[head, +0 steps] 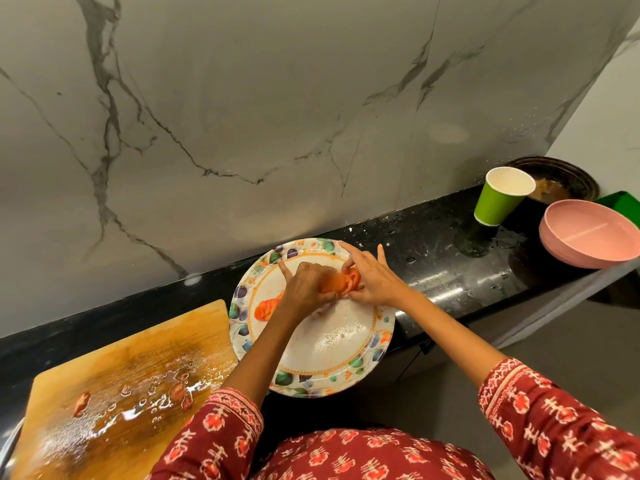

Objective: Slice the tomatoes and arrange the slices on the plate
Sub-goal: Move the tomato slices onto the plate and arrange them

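Black stone counter under a marbled wall, tomato slices (341,281) on the floral plate (360,367), left hand (306,284) and right hand (372,278) pinching them from either side, second slice row (266,308) beside, wet wooden cutting board (117,386) left, green paper cup (498,199) and pink bowl (592,233) right.

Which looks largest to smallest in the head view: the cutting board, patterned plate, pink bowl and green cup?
1. cutting board, though it is nearest the camera
2. patterned plate
3. pink bowl, partly cut off
4. green cup

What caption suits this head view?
Both hands arrange tomato slices on a floral plate beside a wet cutting board.
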`<state>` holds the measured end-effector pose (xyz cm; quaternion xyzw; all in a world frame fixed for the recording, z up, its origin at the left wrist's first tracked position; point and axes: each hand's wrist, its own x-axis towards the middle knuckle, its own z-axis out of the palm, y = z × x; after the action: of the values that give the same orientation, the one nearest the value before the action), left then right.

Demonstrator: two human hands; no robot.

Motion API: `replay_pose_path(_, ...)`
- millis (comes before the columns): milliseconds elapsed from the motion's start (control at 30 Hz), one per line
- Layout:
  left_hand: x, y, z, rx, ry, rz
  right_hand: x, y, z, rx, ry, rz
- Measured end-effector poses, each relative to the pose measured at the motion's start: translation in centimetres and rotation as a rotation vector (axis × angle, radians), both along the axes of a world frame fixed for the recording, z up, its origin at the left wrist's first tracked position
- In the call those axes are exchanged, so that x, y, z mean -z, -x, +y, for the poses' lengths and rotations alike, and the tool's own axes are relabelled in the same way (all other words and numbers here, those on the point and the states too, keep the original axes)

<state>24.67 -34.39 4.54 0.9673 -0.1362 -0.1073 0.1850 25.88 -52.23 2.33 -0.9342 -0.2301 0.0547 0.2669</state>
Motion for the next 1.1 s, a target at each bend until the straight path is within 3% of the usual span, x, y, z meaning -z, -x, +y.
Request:
replay_pose_path(467,1.0,-0.9,-1.8,0.034,-0.008,-0.035,-0.3,0.0,-0.8,0.064,-0.069,0.090)
replay_pose_path(1100,1.0,-0.9,-3.0,0.048,0.041,-0.058,0.2,0.7,-2.7,0.115,-0.106,0.050)
